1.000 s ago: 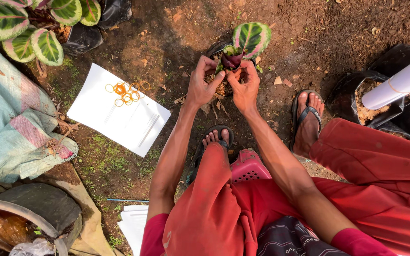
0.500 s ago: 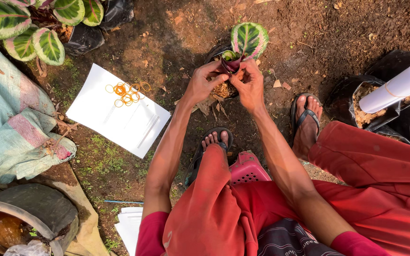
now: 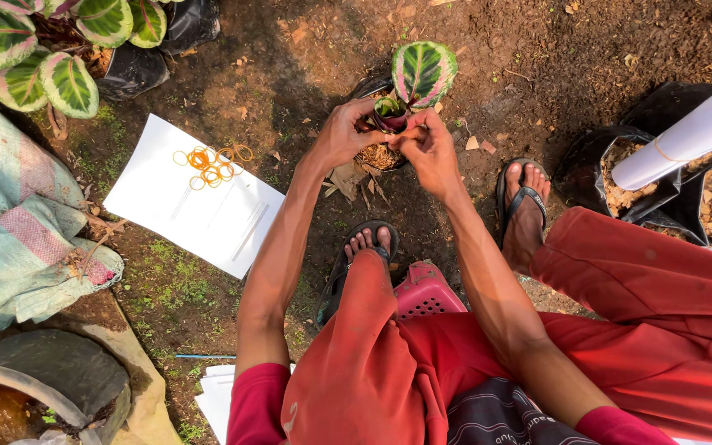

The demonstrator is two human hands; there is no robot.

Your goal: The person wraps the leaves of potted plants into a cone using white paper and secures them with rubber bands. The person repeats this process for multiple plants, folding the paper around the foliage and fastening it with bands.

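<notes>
A small plant with a striped green and pink leaf (image 3: 423,72) stands in a black grow bag (image 3: 370,86) filled with brown husk, on bare soil in front of me. My left hand (image 3: 341,132) grips the plant's stem at the bag's left side. My right hand (image 3: 428,148) pinches the same stem from the right, fingers closed on it just above the husk. Both hands touch each other over the bag's opening. What lies between the fingertips is partly hidden.
A white paper sheet (image 3: 166,206) with several orange rubber bands (image 3: 212,162) lies to the left. More leafy plants in black bags (image 3: 129,70) stand top left. A teal cloth (image 3: 18,214), filled bags with white paper rolls (image 3: 686,136) at right, my sandalled feet, a pink stool (image 3: 426,292).
Both hands have shifted slightly up and apart on the plant's stem, and the leaf stands a little more upright than a second ago.
</notes>
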